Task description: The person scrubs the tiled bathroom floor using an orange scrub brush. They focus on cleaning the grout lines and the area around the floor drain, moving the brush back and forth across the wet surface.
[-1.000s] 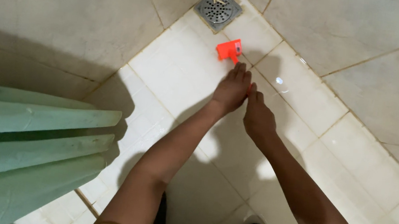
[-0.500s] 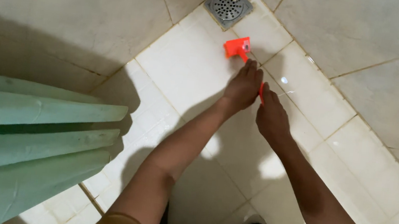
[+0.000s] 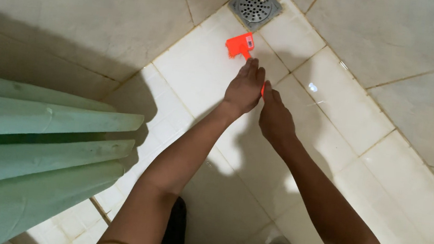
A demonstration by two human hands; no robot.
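Hands meet over white floor tiles (image 3: 195,71): left hand (image 3: 244,90) and right hand (image 3: 276,117), fingers together, grip an orange scraper (image 3: 240,45), blade beyond the fingertips near a metal drain (image 3: 254,5).

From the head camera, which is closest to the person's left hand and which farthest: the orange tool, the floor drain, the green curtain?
From the left hand:
1. Orange tool, just beyond the fingertips, its handle under the hand.
2. Floor drain, further up in the corner.
3. Green curtain, far to the left.
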